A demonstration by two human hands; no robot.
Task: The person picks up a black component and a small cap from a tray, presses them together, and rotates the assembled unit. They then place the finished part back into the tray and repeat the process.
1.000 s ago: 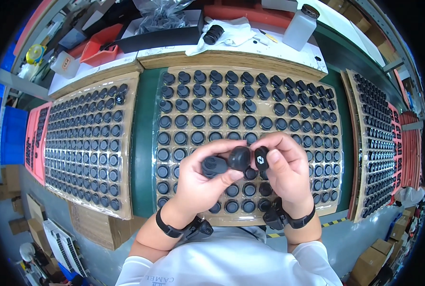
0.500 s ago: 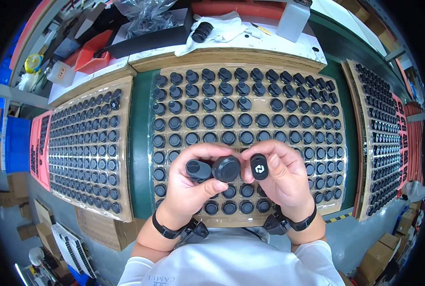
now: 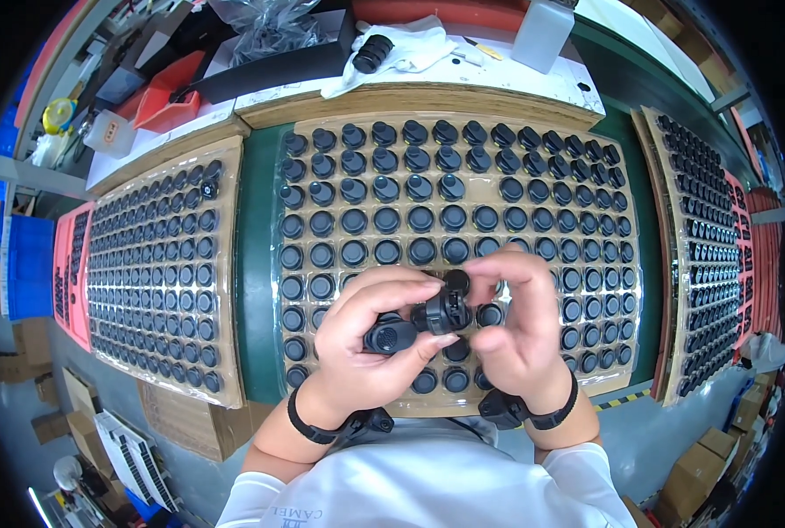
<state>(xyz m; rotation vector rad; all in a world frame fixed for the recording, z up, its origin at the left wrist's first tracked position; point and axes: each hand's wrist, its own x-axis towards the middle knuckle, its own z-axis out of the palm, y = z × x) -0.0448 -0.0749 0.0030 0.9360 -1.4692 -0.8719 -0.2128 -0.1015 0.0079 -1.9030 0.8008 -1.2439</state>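
Note:
Over the near part of a large tan tray filled with rows of round black parts, my two hands meet. My left hand grips a small black cylindrical part in its fingers. My right hand pinches another round black part against the first one, with fingers curled over it from the right. A further small black cap shows just above the held parts; whether it is held or lies in the tray is unclear. Both wrists wear black bands.
A second tan tray of smaller black parts lies to the left, beside a pink tray. A third tray stands at the right. Behind are a white cloth, a red bin, a plastic bag and a translucent container.
My hands have drawn together: the part in my right hand, held apart and facing up earlier, now presses against the parts in my left hand.

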